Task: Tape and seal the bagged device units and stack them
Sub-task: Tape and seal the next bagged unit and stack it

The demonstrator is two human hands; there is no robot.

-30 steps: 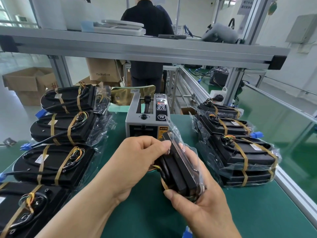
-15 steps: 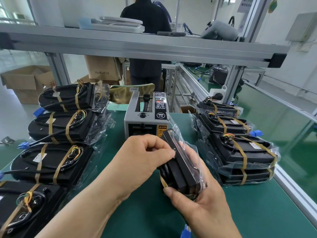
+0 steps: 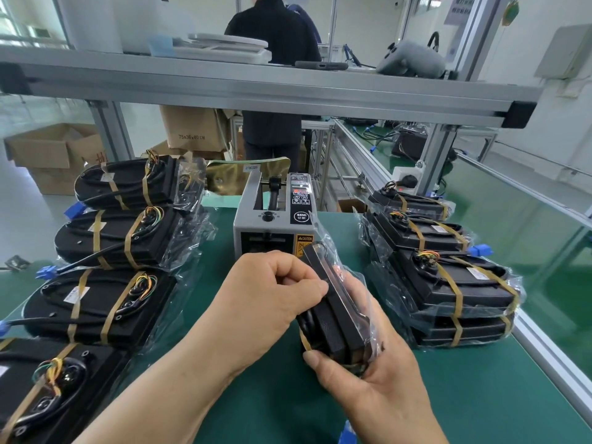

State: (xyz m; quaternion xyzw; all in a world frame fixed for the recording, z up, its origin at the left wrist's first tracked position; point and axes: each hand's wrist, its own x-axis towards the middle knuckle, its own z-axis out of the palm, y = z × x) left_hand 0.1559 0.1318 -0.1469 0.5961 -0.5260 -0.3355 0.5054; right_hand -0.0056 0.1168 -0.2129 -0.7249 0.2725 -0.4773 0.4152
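The bagged unit [image 3: 336,315] stands on edge in the air above the green mat [image 3: 480,395], just in front of the tape dispenser [image 3: 275,225], with its loose plastic top poking up toward the machine. The right hand [image 3: 378,389] cradles it from below, fingers wrapped round the far face and thumb hooked over the near bottom corner. The left hand [image 3: 272,286] has its fingers curled, thumb and forefinger pinching at the unit's upper left edge. I cannot tell whether they grip tape or only the bag fold. To do this well, I judge the bag should be pulled snug against the black body first. The strip should then be rubbed flat along its whole length so no end lifts. The taped stack [image 3: 448,290] close by on the right looks like the place for it. More units [image 3: 105,302] lie in a row on the left.
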